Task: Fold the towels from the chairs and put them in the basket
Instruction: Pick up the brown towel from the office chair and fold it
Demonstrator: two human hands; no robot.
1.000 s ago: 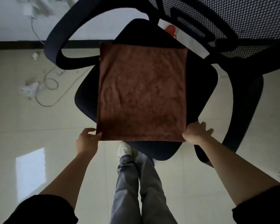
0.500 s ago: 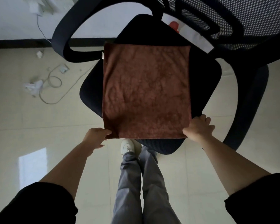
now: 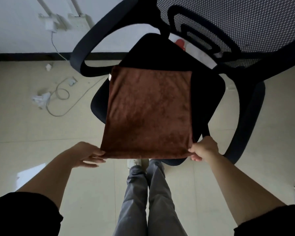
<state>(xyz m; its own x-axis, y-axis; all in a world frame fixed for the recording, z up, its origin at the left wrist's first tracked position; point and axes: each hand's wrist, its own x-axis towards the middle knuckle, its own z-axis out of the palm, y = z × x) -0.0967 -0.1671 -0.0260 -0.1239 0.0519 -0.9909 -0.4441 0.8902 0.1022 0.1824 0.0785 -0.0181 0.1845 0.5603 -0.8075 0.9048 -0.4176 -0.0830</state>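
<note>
A brown towel (image 3: 148,113) lies spread flat on the seat of a black office chair (image 3: 208,92), its near edge hanging past the seat's front. My left hand (image 3: 87,155) pinches the towel's near left corner between thumb and fingers. My right hand (image 3: 203,150) grips the near right corner. The near edge looks slightly lifted and pulled taut between the two hands. No basket is in view.
The chair's mesh back (image 3: 237,23) and armrests (image 3: 85,55) rise at the far side. Cables and white scraps (image 3: 58,96) lie on the tiled floor to the left, near the wall. My legs and a white shoe (image 3: 134,163) stand just before the seat.
Both hands went from resting at the towel's near corners to holding them. The near edge has come toward me and lifted a little; the view has shifted with my head.
</note>
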